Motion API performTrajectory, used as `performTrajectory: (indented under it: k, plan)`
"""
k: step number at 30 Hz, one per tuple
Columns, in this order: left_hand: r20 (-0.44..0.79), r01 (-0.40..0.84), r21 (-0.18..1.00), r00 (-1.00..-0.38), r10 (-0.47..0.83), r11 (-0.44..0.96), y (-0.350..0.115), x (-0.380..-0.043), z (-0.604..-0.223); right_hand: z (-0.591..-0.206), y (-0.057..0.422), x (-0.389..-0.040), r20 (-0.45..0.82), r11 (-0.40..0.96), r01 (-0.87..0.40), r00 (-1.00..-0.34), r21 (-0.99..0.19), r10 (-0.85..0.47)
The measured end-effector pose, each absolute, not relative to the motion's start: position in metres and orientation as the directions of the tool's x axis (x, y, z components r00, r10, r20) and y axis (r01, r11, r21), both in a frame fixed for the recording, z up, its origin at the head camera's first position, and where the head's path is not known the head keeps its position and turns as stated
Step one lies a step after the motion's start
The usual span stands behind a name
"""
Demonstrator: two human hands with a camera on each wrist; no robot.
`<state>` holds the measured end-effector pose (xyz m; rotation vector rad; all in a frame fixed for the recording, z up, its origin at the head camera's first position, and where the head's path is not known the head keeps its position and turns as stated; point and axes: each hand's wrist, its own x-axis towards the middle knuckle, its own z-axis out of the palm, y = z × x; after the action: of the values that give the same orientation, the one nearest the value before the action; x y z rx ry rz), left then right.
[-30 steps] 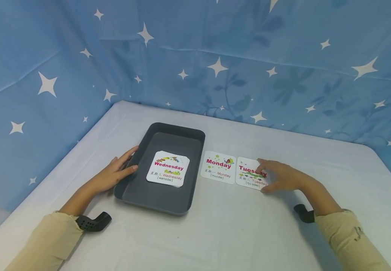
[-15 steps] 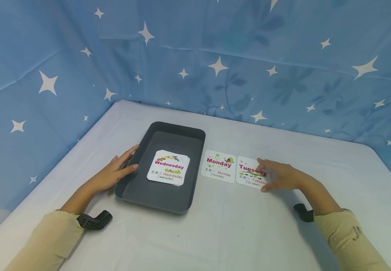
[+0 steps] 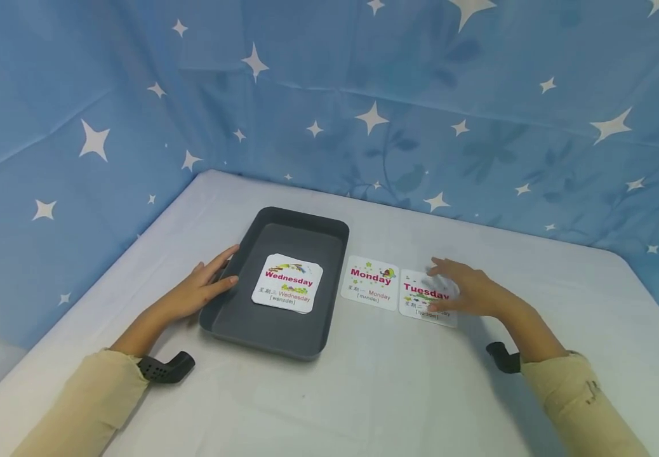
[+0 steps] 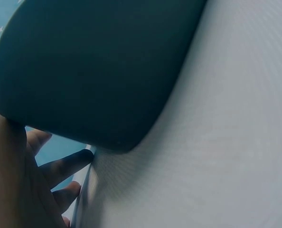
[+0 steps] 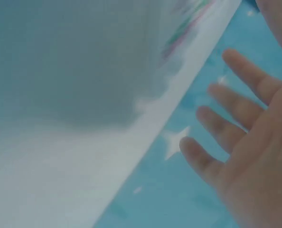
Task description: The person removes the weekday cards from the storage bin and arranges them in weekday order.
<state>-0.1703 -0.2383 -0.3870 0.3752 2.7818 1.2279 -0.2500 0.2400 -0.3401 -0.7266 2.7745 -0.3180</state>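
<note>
A dark grey tray [image 3: 284, 339] lies on the table with a small stack of cards topped by the Wednesday card [image 3: 286, 284] inside it. My left hand [image 3: 195, 293] rests at the tray's left side, thumb and forefinger at the rim; the left wrist view shows its other fingers spread below the tray wall. To the right of the tray lie the Monday card [image 3: 369, 283] and the Tuesday card [image 3: 421, 285], side by side. Over the right part of the Tuesday card hovers my right hand [image 3: 475, 289], its fingers spread apart and holding nothing, as the right wrist view [image 5: 255, 137] also shows.
A white cloth covers the table [image 3: 398, 393], whose far edge meets a blue curtain [image 3: 329, 82] with white stars. Black wrist devices [image 3: 166, 369] sit at both sleeve cuffs.
My right hand has risen off the Tuesday card, its fingers parting from the card's right edge. The left hand keeps its place at the tray. The head view has shifted slightly.
</note>
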Motion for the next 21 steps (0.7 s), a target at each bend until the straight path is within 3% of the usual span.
performTrajectory:
  k: [4, 11, 21]
  plan:
    - [0.021, 0.187, 0.735, -0.967, 0.254, 0.652, -0.24, -0.171, -0.387, -0.329, 0.206, -0.252, -0.139, 0.828, -0.496, -0.829, -0.261, -0.541]
    - [0.021, 0.183, 0.744, -0.968, 0.252, 0.642, -0.239, -0.172, -0.387, -0.308, 0.139, -0.251, -0.034, 0.728, -0.63, -0.749, -0.268, -0.661]
    - [0.037, 0.196, 0.723, -0.968, 0.247, 0.663, -0.239, -0.17, -0.389, -0.322, 0.063, -0.243, -0.086, 0.678, -0.677, -0.686, -0.286, -0.722]
